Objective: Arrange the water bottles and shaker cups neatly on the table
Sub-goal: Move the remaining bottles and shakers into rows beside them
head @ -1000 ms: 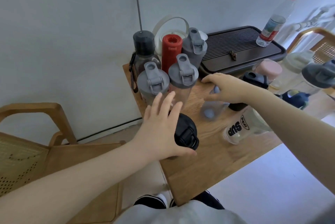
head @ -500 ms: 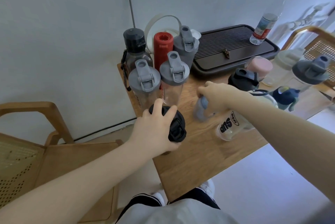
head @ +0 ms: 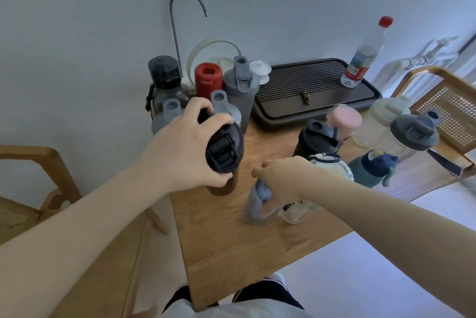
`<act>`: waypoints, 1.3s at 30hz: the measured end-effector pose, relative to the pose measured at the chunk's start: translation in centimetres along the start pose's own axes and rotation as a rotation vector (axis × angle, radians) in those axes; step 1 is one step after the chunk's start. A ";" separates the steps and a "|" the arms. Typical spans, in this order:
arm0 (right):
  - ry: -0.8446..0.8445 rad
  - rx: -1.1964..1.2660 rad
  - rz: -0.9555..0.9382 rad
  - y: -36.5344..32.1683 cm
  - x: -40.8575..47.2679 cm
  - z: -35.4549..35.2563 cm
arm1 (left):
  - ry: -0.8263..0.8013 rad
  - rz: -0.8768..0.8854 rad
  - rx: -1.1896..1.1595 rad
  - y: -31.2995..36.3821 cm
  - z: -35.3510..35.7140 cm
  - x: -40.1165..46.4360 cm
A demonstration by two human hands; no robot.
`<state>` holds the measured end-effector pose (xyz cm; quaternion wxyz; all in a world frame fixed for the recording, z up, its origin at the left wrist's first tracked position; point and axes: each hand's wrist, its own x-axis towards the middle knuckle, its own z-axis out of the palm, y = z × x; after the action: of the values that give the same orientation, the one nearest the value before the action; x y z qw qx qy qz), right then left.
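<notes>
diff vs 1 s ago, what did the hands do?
The left hand, open over the black-lidded dark shaker bottle a second ago, has closed on its lid. The right hand has drawn the small pale-blue bottle toward the table's near edge, in front of the clear shaker cup. The grey-lidded shakers, red bottle and dark slatted tray look unmoved.

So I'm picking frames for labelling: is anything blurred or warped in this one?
Head view: the right hand and its bluish bottle are motion-smeared; the left hand on the black-lidded bottle is sharp; wide-angle bending at the edges; mild sheen on the table.
</notes>
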<state>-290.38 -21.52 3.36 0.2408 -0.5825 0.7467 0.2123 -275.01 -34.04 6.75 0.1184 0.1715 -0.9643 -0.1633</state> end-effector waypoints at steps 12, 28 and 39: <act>0.134 -0.028 0.183 16.4 0.8 -3.1 | -0.020 0.021 0.141 7.1 1.8 9.5; 0.438 0.101 -0.041 16.9 5.6 -1.6 | -0.271 -0.132 0.397 3.8 9.5 15.5; 0.546 0.230 -0.074 17.2 6.5 -1.6 | -0.096 -0.293 0.577 4.1 10.0 14.3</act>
<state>-308.60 -23.51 1.29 0.1033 -0.6138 0.7812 -0.0471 -292.06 -32.95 1.46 -0.0057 0.3269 -0.9404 0.0937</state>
